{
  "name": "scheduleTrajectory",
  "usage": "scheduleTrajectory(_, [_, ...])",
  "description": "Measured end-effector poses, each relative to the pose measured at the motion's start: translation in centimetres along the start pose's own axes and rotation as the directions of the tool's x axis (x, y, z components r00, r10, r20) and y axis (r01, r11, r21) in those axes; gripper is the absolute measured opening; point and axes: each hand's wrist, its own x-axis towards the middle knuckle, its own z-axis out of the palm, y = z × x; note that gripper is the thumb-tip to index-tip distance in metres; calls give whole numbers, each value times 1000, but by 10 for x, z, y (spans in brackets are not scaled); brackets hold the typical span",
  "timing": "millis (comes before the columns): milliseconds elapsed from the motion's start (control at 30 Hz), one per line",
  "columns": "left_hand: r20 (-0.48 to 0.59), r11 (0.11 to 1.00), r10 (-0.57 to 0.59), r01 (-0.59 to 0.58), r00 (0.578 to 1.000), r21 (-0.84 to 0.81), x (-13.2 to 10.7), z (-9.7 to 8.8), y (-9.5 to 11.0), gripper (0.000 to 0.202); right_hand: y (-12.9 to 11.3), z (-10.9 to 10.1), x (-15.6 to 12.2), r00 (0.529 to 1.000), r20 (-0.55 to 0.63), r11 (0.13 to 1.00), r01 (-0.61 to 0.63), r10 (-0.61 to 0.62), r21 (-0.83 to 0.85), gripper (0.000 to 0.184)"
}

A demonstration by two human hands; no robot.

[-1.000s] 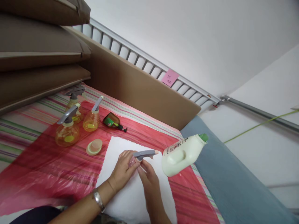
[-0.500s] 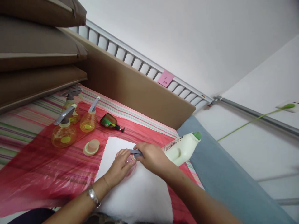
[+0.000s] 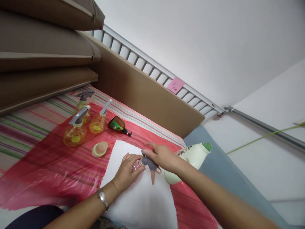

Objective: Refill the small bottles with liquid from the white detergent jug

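A small pink transparent spray bottle (image 3: 137, 165) with a grey trigger head (image 3: 150, 163) is between my hands, above a white cloth (image 3: 140, 200). My left hand (image 3: 130, 167) is closed around the bottle's body below the neck. My right hand (image 3: 162, 156) grips the trigger head loosely from above, one finger stretched out past it. The nozzle and trigger point towards the lower right. Much of the bottle is hidden by my left hand. Close behind my right hand stands a large pale green jug (image 3: 194, 157) with a green cap.
To the left stand several yellow spray bottles (image 3: 75, 135). Near them are a round pale lid-like piece (image 3: 99, 149) and a brown pump bottle (image 3: 116, 124) lying down, all on red sheeting (image 3: 78, 165). Brown cushions (image 3: 47, 54) are stacked at upper left; a board (image 3: 143, 89) runs behind.
The trigger head has turned, so its nozzle and trigger now show towards the lower right. My right hand has shifted its hold on it. The whole view has moved slightly.
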Motion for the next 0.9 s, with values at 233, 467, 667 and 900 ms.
scheduleTrajectory(233, [9,1000,-1,1,1000,-14,1,-1,2,27,21,-28,-2,705,297,619,709,-645,-339,51])
scheduleTrajectory(467, [19,998,51,-50,999,-38,2,-2,-4,32,19,-22,11,578,434,465,815,-691,-345,35])
scheduleTrajectory(667, [-1,995,-51,51,999,-89,-7,4,-19,57,14,-19,5,598,435,423,794,-673,-438,25])
scheduleTrajectory(900, [-43,971,-175,165,984,-172,-10,11,-26,67,6,-13,1,786,420,536,618,-454,-576,18])
